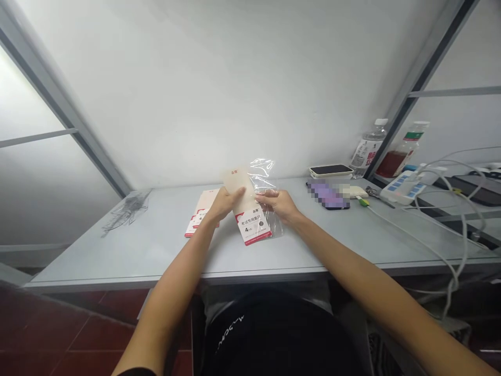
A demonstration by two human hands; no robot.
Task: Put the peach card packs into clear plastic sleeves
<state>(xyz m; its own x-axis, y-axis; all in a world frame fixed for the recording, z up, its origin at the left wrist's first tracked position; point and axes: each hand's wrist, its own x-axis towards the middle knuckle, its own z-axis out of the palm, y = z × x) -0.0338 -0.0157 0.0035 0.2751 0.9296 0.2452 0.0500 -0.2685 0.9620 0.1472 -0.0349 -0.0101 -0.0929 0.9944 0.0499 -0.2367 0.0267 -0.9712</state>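
Observation:
My left hand (228,201) grips a cream, white and red printed card sleeve (253,224), its thumb on the pale upper part. Opposite it, my right hand (282,204) pinches a clear plastic bag (263,169), which stands behind and to the right of the sleeve. Both are held tilted above the desk, their lower ends towards me. I cannot tell whether the sleeve is partly inside the bag. Beside my left wrist, several similar printed sleeves (207,200) lie overlapping on the desk, partly hidden by my forearm.
The grey desk (117,261) runs to the wall. On the right are a white-edged box (331,171), a blurred purple phone (329,196), a power strip (403,187), white cables (410,237), a water bottle (368,151) and a dark-red drink bottle (401,151). A scribbled dark patch (127,209) marks the left.

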